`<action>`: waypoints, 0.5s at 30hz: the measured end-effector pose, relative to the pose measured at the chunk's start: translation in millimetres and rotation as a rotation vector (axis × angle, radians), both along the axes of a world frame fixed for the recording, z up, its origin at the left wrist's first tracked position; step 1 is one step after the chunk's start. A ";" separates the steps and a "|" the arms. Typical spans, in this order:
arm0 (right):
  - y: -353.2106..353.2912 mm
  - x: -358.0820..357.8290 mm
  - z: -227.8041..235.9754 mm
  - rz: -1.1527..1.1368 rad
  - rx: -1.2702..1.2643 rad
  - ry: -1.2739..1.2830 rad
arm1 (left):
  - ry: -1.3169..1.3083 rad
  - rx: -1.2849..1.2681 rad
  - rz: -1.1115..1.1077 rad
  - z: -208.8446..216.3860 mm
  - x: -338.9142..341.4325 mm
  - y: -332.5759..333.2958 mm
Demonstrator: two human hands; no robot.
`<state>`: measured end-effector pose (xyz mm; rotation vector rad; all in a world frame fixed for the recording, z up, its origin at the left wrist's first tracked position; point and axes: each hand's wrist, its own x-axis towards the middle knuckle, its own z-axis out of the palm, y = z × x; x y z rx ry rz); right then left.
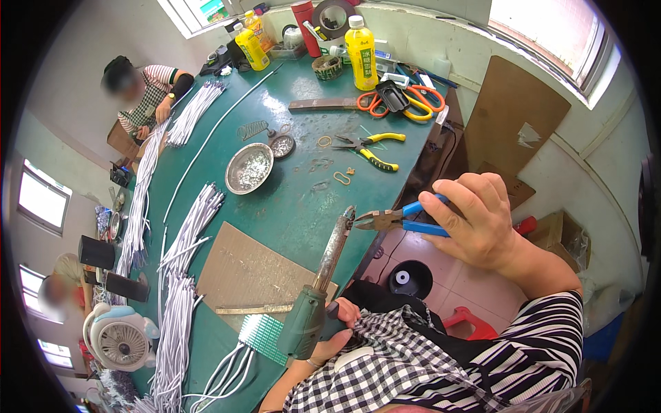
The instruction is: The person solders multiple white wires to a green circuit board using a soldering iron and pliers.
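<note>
My left hand grips the green-bodied soldering gun with a long metal barrel above the green table, while I hold blue-handled steel pliers in my right hand's curled fingers, jaws at the barrel's tip.

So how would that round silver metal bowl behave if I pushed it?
The round silver bowl would probably slide, given the glossy green tabletop. Being open, it might spill its silvery bits if shoved hard. Being metal, it should barely flex.
</note>
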<state>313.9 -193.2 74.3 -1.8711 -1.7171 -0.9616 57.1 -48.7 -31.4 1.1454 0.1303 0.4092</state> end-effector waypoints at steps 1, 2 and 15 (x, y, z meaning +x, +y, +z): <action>1.2 0.2 -0.7 0.004 0.015 -0.016 | 0.004 -0.009 -0.005 0.3 -0.2 0.4; 2.3 0.4 -1.1 0.009 0.029 -0.032 | 0.004 -0.009 -0.004 -0.4 -0.2 0.7; 6.3 -0.5 -0.3 -0.016 0.089 -0.187 | 0.019 0.010 -0.009 1.5 -0.1 1.1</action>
